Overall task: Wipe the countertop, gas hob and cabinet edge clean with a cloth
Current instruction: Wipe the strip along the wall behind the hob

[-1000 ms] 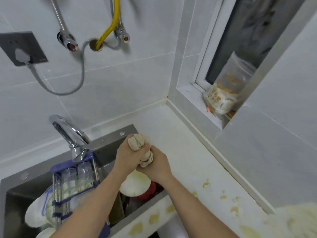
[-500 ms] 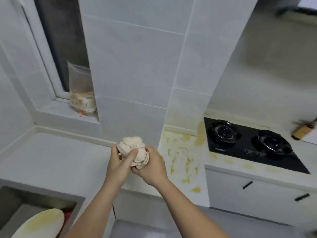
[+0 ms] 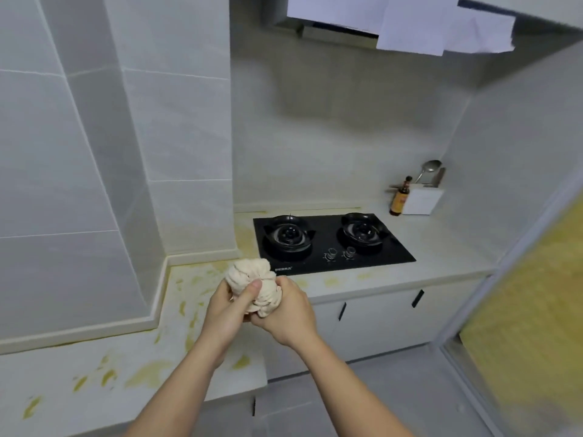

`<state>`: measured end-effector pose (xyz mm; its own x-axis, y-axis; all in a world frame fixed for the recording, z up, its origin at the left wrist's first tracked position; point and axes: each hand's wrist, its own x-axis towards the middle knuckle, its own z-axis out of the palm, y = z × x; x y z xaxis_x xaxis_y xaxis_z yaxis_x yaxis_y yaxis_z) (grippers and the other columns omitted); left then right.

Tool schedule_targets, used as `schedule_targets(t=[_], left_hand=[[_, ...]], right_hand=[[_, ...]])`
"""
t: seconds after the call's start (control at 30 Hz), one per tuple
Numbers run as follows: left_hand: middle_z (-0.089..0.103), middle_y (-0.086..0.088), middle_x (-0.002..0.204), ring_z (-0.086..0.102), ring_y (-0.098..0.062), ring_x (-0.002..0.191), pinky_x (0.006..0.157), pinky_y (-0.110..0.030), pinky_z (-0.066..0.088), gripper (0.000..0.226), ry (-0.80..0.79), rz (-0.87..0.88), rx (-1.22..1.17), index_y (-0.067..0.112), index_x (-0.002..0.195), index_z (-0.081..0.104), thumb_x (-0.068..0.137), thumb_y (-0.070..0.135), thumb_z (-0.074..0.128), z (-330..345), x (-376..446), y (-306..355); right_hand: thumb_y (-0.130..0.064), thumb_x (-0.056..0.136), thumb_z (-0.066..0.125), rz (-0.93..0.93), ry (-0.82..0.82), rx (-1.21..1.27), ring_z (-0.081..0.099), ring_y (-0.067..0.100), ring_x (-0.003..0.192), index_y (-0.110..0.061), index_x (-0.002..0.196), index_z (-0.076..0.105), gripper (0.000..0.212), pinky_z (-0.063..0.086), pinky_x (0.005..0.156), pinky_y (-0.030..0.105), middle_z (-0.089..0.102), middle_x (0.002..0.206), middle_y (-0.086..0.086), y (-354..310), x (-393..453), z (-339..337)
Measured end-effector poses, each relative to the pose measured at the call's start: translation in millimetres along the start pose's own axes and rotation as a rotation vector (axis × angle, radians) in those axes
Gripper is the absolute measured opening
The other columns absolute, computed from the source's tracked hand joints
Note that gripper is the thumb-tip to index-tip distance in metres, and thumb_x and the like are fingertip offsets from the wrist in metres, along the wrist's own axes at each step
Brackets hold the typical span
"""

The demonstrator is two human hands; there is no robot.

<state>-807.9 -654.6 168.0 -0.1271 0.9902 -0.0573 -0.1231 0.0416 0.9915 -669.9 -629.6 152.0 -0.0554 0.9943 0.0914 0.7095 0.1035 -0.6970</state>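
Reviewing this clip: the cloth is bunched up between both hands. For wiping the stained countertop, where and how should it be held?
The cloth is a tight wad squeezed between the left hand and right hand. Probably best to loosen it, then grip its upper side with one hand from above, palm down, leaving a broad underside free to press flat on the yellow-stained countertop.
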Motion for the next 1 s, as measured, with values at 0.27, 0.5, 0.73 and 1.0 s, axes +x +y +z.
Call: schedule_targets(t=[0.27,0.5,0.73,1.0], left_hand=[[0.077,0.003,0.115,0.073,-0.015,0.107,0.097,-0.045,0.057,0.042,-0.045,-0.041,0.006,0.024,0.125,0.067,0.088,0.038,0.079,147,45,-26],[0.076,-0.005,0.117,0.072,-0.026,0.111,0.094,-0.048,0.057,0.038,-0.081,-0.127,-0.057,0.019,0.127,0.067,0.092,0.033,0.072,225,98,-39],[0.076,-0.005,0.117,0.073,-0.027,0.109,0.095,-0.048,0.056,0.029,-0.121,-0.185,-0.091,0.022,0.129,0.064,0.1,0.026,0.063,278,186,-57],[0.077,-0.006,0.111,0.076,-0.026,0.1,0.088,-0.048,0.06,0.044,-0.029,-0.246,-0.249,0.019,0.125,0.057,0.089,0.037,0.075,343,319,-84]], right_hand=[[-0.057,0.063,0.075,0.016,-0.031,0.001,0.061,0.01,0.101,-0.031,0.115,0.053,0.062,0.054,0.08,0.032,0.059,0.109,-0.015,120,51,-96],[-0.048,0.056,0.09,0.108,-0.262,0.332,0.07,0.005,0.101,-0.037,0.117,0.057,0.07,0.06,0.091,0.041,0.071,0.112,-0.011,201,95,-160],[-0.044,0.063,0.094,0.208,-0.297,0.406,0.072,0.017,0.099,-0.023,0.111,0.061,0.062,0.06,0.084,0.036,0.071,0.111,0.0,248,171,-181],[-0.036,0.084,0.082,0.255,-0.228,0.535,0.069,0.001,0.091,-0.038,0.134,0.057,0.056,0.05,0.07,0.015,0.07,0.112,-0.008,283,280,-206]])
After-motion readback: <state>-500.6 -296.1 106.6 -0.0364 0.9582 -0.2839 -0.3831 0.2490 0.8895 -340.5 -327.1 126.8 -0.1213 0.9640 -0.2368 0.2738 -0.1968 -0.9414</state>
